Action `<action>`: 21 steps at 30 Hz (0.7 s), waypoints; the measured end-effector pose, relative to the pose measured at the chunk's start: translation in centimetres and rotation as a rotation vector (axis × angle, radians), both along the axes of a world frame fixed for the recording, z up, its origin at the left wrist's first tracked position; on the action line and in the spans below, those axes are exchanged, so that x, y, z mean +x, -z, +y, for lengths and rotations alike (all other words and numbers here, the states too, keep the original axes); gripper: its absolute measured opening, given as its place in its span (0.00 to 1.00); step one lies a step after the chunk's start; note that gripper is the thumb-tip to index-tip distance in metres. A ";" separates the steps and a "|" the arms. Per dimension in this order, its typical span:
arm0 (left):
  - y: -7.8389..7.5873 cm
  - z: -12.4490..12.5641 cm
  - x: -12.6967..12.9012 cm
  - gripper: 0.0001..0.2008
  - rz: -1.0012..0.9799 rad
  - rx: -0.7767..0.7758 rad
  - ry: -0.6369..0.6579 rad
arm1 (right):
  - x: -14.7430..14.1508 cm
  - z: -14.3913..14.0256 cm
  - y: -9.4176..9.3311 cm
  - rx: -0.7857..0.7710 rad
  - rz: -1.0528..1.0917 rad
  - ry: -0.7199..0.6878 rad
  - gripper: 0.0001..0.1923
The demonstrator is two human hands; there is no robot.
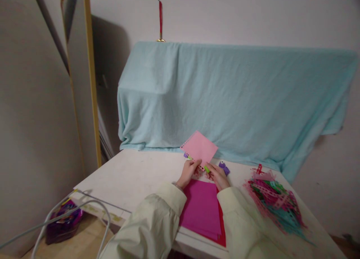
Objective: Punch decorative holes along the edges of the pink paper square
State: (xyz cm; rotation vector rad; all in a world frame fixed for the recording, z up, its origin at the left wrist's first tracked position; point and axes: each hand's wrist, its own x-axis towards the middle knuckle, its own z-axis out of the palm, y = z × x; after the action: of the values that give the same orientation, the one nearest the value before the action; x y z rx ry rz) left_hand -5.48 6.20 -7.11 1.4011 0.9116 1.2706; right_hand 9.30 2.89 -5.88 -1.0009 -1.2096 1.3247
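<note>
A pink sheet of paper (201, 148) is held up at a tilt above the table, with rows of punched holes along its left edges. My left hand (189, 172) is closed on its lower left edge, thumb on top. At the sheet's lower corner, my right hand (219, 177) is closed around a small bright green tool (207, 169), whose kind is partly hidden by the fingers. Just beyond the right hand lies a small purple object (224, 168). Below both hands rests a stack of magenta paper (202, 208), with red paper (222, 232) under it.
A tangled pile of colourful punched paper strips (277, 201) covers the right of the white table (126, 176). A light blue cloth (225, 101) hangs behind the table. On the left are a framed mirror (81, 83), a looping white cable (92, 202) and a purple bag (63, 221).
</note>
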 end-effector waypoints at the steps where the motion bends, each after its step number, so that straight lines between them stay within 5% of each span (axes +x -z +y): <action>1: 0.1 0.1 0.0 0.26 0.007 0.003 -0.013 | 0.1 0.0 0.0 0.001 0.015 0.008 0.18; 21: 0.3 0.1 -0.1 0.26 0.101 0.029 0.021 | 0.2 0.0 0.0 0.021 0.036 -0.026 0.17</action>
State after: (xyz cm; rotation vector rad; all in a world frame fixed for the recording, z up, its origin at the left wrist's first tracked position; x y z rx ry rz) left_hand -5.56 6.28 -7.37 1.5052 0.9474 1.2099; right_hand 9.48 2.85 -5.87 -0.9448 -1.2106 1.3421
